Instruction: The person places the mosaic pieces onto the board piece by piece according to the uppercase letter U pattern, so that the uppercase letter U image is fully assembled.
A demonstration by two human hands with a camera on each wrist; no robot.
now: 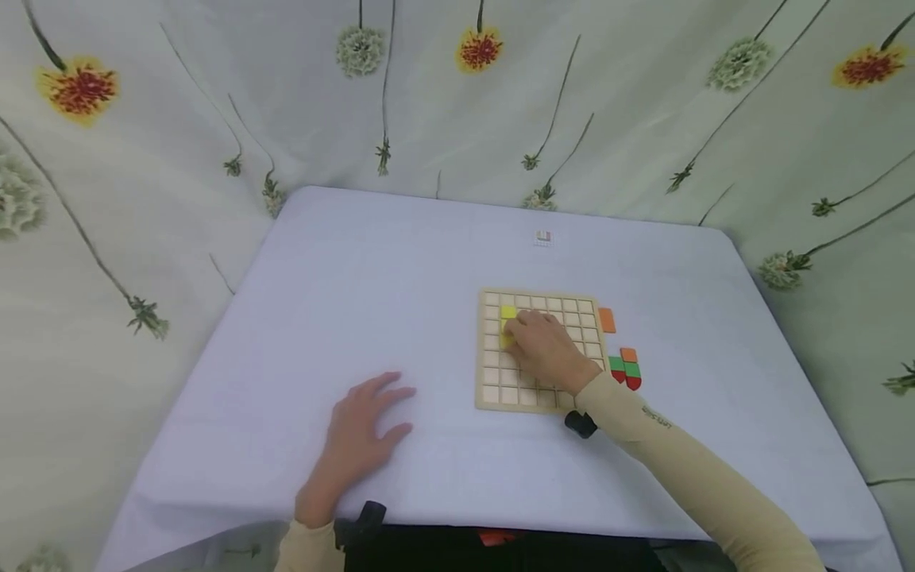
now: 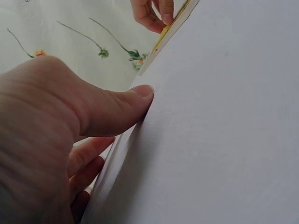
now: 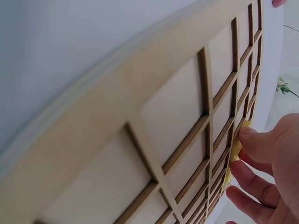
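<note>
Beige sleeve [image 1: 312,548] nearest, left arm. Left hand [image 1: 360,433]: fingers spread, thumb apart, nothing held; contact with the cloth-covered bench [image 1: 322,302] uncertain. Next out, wooden grid board [image 1: 491,375]: squarish, no clear long axis, side rims running roughly away from the person. Just right of it: two red pieces [image 1: 634,383], rounded ends toward the person, two green squares [image 1: 632,369] behind them, then a small orange square [image 1: 628,355]. Larger orange piece [image 1: 607,320] farther out, long axis near-to-far.

Right hand [image 1: 543,345] over the board, thumb and fingertips pinching the yellow strip [image 1: 508,313]. Strip: second column from left, starting one row in from the far rim; long axis along the column. One piece or several, cannot tell. Step in hand (judgement): seating yellow in its cells. Next move probably calls for squaring to the column, light pressure, release.

Far side: small white card [image 1: 543,237], flowered cloth [image 1: 443,103] behind.
</note>
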